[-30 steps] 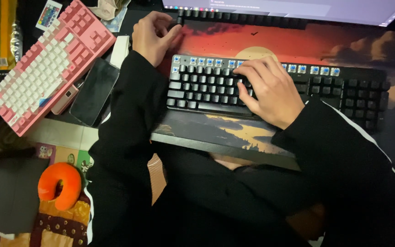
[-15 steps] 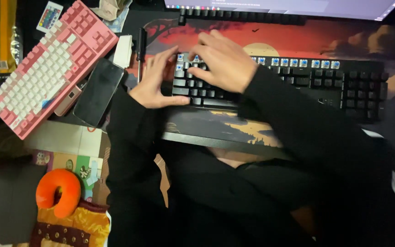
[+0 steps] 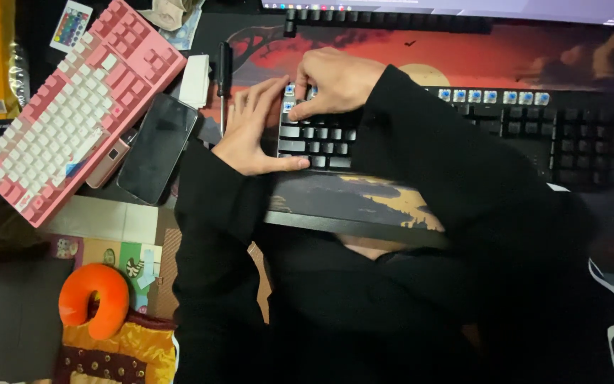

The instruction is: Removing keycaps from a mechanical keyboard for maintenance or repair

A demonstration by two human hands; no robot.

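- Keyboard in black (image 3: 463,131) lies across the desk mat (image 3: 364,199) in front of me, its left end under both my hands and its right end bare, with a run of pale blue switch tops along its far row.
- Nearest me, off the desk's left front corner, an orange ring-shaped cushion (image 3: 94,299) rests on a gold and maroon cloth (image 3: 119,355).
- My left hand (image 3: 254,131) lies flat and open at the keyboard's left edge, fingers spread toward the far side, thumb stretched along the front row of keys; it grips nothing.
- My right hand (image 3: 335,82) reaches across to the same left end, fingers curled down onto the top-left keys; whether it pinches a keycap or only presses, I cannot tell.
- Just left of my left hand a dark phone (image 3: 156,146) lies face up, touching the lower edge of a pink and white keyboard (image 3: 79,107) set at a slant.
- Between phone and mat, a small white block (image 3: 195,80) and a black slim tool (image 3: 225,71) lie side by side.
- Farther off, a small white remote with coloured buttons (image 3: 70,26) sits at the pink keyboard's far corner.
- Farthest, a lit screen's lower edge (image 3: 463,8) runs along the top.
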